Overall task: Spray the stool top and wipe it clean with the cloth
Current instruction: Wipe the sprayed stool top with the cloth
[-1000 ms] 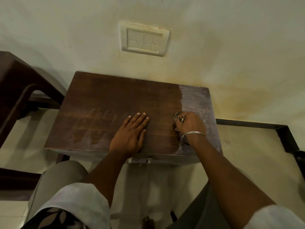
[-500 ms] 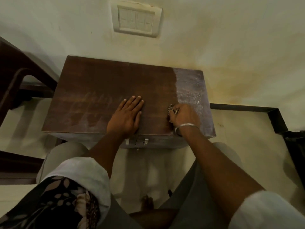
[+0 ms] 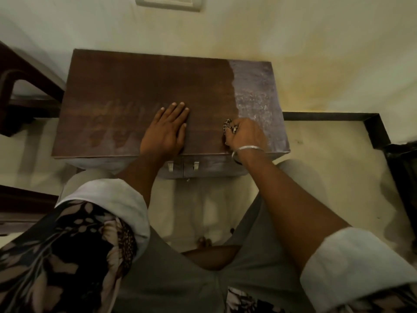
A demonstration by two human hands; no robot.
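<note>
The stool top (image 3: pixel 140 86) is a dark brown wooden rectangle against the wall. Most of it looks dark, while a pale, dusty strip (image 3: pixel 255 86) runs down its right end. My left hand (image 3: pixel 165 132) rests flat on the top near the front edge, fingers straight. My right hand (image 3: pixel 246 134), with a metal bangle at the wrist, grips a bunched patterned cloth (image 3: pixel 229 127) and presses it on the wood at the border of the pale strip. No spray bottle is in view.
A wall with a switch plate (image 3: pixel 169 2) stands right behind the stool. Dark wooden furniture (image 3: pixel 20 86) sits to the left. A black skirting strip (image 3: pixel 327 115) runs along the floor to the right. My knees are close under the stool's front edge.
My view has tilted downward, so the stool and switch plate sit higher in the frame. Both hands keep nearly the same places on the top; the right hand with the cloth has shifted slightly.
</note>
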